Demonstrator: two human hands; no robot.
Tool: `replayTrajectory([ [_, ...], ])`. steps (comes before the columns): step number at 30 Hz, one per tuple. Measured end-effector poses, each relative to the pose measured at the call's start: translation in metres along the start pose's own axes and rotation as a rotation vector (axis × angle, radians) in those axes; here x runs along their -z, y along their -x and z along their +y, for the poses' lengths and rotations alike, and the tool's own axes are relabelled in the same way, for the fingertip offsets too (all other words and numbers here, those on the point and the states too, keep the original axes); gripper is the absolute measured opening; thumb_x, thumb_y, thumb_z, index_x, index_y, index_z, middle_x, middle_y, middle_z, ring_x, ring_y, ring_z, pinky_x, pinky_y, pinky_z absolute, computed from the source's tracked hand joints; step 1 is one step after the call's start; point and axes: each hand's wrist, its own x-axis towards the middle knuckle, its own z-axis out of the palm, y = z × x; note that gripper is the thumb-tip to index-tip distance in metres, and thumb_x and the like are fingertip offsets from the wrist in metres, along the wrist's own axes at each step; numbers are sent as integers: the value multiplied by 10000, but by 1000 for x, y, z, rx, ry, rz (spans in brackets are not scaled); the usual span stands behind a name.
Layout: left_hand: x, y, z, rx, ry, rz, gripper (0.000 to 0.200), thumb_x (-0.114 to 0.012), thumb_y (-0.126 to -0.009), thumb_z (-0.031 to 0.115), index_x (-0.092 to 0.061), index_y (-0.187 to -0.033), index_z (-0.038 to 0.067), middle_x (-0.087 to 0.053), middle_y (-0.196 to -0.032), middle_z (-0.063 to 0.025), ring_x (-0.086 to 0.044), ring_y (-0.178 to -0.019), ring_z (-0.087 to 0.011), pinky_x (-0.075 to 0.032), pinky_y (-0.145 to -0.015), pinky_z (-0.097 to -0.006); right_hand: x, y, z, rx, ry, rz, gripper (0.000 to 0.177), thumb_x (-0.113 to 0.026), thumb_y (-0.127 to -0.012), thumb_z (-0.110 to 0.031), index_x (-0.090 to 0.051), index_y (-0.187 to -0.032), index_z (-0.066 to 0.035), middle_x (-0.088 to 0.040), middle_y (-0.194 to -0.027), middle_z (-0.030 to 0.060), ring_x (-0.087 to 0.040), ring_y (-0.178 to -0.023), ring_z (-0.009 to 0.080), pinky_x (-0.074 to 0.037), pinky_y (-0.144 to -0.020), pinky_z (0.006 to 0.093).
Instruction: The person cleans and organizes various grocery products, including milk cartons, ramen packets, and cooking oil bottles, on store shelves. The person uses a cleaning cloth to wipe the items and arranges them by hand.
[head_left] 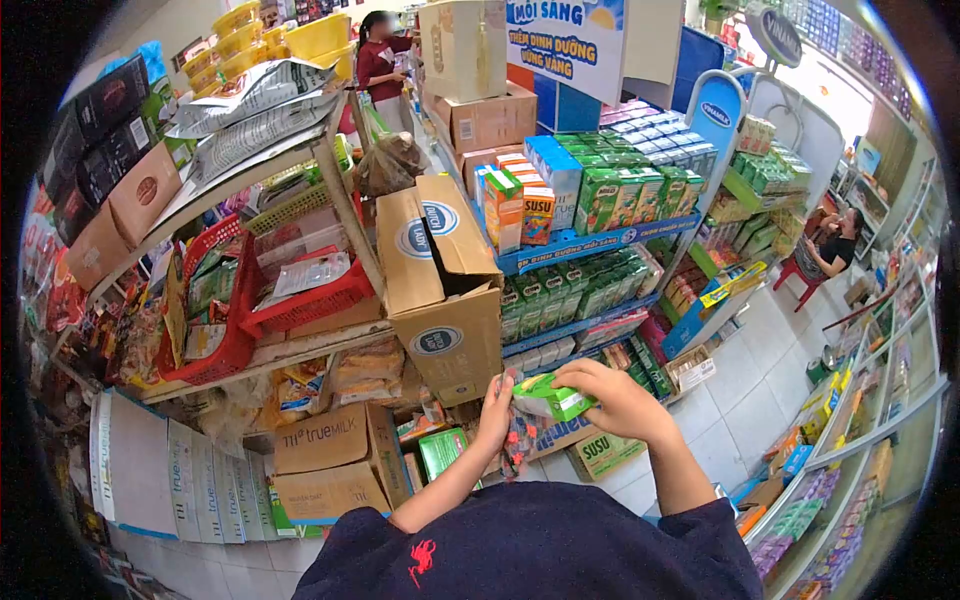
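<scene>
A green and white packet (pixel 556 397) is in front of my chest, at the lower middle of the view. My right hand (pixel 598 392) grips its right side from above, fingers bent over it. On its left side is my left hand (pixel 495 405), with fingers closed on a clear wrapper (pixel 515 430) that has red bits and hangs down beside the packet. What exactly the wrapper holds is too small to tell. Beyond both hands, a blue-edged shelf (pixel 600 244) bears rows of drink cartons.
An open Dutch Lady box (pixel 438 340) stands left of the shelf. Red baskets (pixel 310 300) sit on a rack further left. A trueMILK box (pixel 335 465) is on the floor. One person (pixel 380 60) stands behind; another (pixel 838 245) sits at the right.
</scene>
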Motion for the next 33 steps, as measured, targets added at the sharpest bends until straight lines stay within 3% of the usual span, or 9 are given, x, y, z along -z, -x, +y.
replayTrajectory([
  [2,-1,2,43,700,764,-211,352,-526,-838,307,-463,-1084,63,-545,-1011,-67,-529,-928,-175,-424,-807,-320,0,-5,10,-24,20,-147,485,-472,-543,112,-530,-998,-44,-483,-1092,123,-488,-1003,313,-421,-803,353],
  [3,0,4,39,692,771,-202,352,-526,-838,307,-463,-1084,63,-545,-1011,-67,-529,-928,-175,-424,-807,-320,-2,-7,12,-14,20,-157,485,-472,-543,112,-530,-998,-44,-483,-1092,123,-488,-1003,313,-421,-803,353],
  [7,-3,-10,32,504,693,-162,438,-588,-798,299,-409,-1144,99,-539,-1036,-60,-526,-946,-164,-443,-798,-324,9,-24,19,58,14,-217,565,-476,-555,96,-499,-1095,-71,-414,-1164,153,-410,-1107,313,-365,-890,360],
  [10,-8,-10,53,238,700,83,413,-603,-795,244,-388,-1111,87,-521,-1011,-42,-525,-912,-147,-437,-781,-294,6,-28,19,100,-59,-173,786,-593,-717,-175,-120,-1342,-116,-187,-1305,223,-282,-1197,373,-281,-970,389],
  [13,-7,-13,60,-19,545,213,416,-630,-778,207,-391,-1089,69,-519,-980,-44,-523,-888,-133,-427,-785,-282,8,-35,17,-121,1,-153,824,-585,-760,-277,-38,-1350,-96,-210,-1294,236,-300,-1185,373,-288,-961,383],
  [18,-9,-19,65,-205,222,316,434,-708,-707,179,-418,-1006,57,-488,-877,-13,-483,-806,-85,-403,-735,-234,4,-57,29,-102,-100,91,539,-613,-740,-119,-362,-1211,-46,-468,-1047,167,-462,-1004,286,-370,-862,346],
  [25,17,4,57,-613,-202,236,450,-766,-594,108,-471,-931,63,-484,-880,-66,-491,-832,-182,-388,-752,-285,85,-95,24,347,245,83,614,-647,-652,-10,-396,-1207,-85,-407,-1095,138,-449,-1028,289,-378,-878,334],
  [31,73,35,30,-453,-377,458,394,-735,-632,96,-466,-917,50,-477,-884,-69,-484,-829,-202,-381,-759,-301,132,-143,40,198,281,49,621,-648,-613,32,-441,-1182,-105,-502,-1104,97,-477,-1029,262,-389,-874,348],
  [33,87,45,19,-367,-310,568,387,-726,-658,113,-461,-933,51,-470,-903,-59,-477,-844,-186,-377,-779,-298,138,-163,59,346,410,7,593,-657,-621,-9,-447,-1170,-83,-509,-1089,111,-487,-1000,283,-398,-849,352],
])
